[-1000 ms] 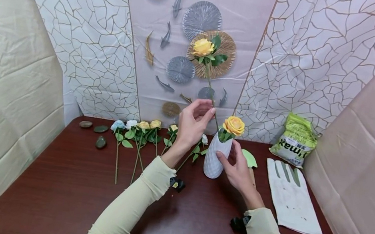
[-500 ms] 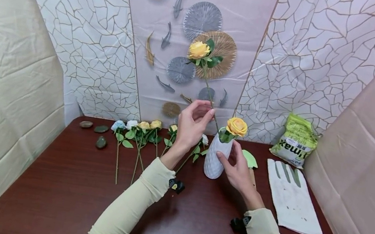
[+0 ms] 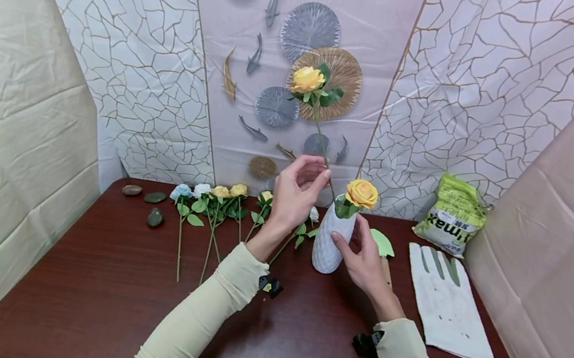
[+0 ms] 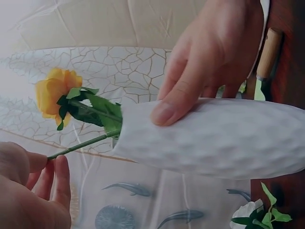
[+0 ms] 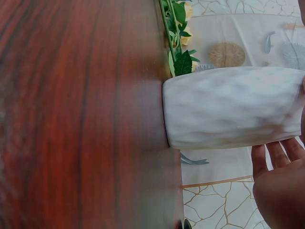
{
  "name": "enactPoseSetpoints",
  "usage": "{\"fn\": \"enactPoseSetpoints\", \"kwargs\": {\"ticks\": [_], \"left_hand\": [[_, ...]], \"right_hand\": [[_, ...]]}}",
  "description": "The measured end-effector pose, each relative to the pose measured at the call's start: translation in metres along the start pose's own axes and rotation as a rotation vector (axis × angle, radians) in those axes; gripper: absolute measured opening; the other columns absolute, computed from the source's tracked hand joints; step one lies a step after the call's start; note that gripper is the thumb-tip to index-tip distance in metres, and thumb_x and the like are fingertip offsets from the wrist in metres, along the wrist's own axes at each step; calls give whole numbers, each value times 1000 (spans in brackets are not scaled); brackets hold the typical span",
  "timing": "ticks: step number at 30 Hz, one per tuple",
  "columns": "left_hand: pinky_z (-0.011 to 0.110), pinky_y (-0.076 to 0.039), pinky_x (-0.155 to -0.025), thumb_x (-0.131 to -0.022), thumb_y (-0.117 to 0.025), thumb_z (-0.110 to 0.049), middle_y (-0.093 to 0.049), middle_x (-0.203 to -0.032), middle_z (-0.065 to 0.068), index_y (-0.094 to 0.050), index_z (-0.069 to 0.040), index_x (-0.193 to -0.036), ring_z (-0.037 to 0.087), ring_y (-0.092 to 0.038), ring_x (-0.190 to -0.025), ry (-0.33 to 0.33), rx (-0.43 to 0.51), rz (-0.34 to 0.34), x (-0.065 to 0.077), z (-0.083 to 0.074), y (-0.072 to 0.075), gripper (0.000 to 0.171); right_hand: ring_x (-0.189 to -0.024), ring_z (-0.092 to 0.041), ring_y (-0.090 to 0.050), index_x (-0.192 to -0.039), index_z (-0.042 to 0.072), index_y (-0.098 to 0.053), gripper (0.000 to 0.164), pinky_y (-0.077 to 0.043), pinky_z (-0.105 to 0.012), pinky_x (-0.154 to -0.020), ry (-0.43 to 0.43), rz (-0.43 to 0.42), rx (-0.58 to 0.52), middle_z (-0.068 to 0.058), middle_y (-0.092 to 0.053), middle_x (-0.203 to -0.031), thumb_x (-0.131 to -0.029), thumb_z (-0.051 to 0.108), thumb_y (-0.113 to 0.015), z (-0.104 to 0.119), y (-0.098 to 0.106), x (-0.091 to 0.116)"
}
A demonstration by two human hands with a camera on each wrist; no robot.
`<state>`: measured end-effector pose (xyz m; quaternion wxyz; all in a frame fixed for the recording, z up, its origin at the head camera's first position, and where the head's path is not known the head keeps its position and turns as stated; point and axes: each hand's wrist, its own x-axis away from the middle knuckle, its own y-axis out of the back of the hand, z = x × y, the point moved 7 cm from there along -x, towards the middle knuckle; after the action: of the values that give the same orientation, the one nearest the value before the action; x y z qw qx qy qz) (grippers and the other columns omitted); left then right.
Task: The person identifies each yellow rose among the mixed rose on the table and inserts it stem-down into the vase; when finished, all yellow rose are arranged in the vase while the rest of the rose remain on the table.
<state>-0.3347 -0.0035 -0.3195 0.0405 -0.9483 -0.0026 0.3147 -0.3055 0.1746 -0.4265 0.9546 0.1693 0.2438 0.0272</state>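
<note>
- Table (image 3: 94, 311): carries the upright vase (image 3: 325, 245).
- Vase: in the grip of the right hand (image 3: 367, 266); pushing the stem (image 4: 86, 144) too hard could tip it.
- Held rose (image 3: 308, 80): stem reaches into the vase, pinched in the narrow grip of the left hand (image 3: 289, 199); slightly lower than a second ago.
- Other rose (image 3: 362, 194): could snag that stem; slightly further right now.

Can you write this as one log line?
left hand: pinches yellow rose's stem; right hand: holds white vase; vase holds: that stem, second yellow rose
</note>
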Motion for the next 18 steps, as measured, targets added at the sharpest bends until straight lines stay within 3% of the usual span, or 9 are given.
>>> {"fn": "enactPoseSetpoints", "kwargs": {"ticks": [9, 13, 18], "left_hand": [[25, -61, -75, -94, -73, -21, -77, -97, 4, -70, -12, -112, 12, -73, -87, 3, -188, 72, 6, 23, -6, 20], [21, -59, -71, -93, -73, -22, -77, -92, 0, -71, -16, -108, 6, -71, -80, 4, -290, 102, 10, 30, -9, 16], [19, -58, -69, -93, -73, -22, -77, -91, -3, -72, -13, -109, 3, -68, -78, 34, -351, 159, 15, 39, -13, 18]], "right_hand": [[-125, -24, -59, -149, 13, -41, 60, -52, -31, -101, -3, -1, 5, -9, -59, -136, -97, 22, -68, 0, 0, 0], [-126, -25, -59, -150, 13, -40, 60, -52, -33, -101, 1, 0, 18, -9, -58, -138, -97, 22, -68, 0, 0, 0], [-128, -25, -57, -151, 15, -39, 60, -50, -42, -104, -4, 6, 20, -9, -56, -142, -98, 23, -67, -1, 0, 0]]}}
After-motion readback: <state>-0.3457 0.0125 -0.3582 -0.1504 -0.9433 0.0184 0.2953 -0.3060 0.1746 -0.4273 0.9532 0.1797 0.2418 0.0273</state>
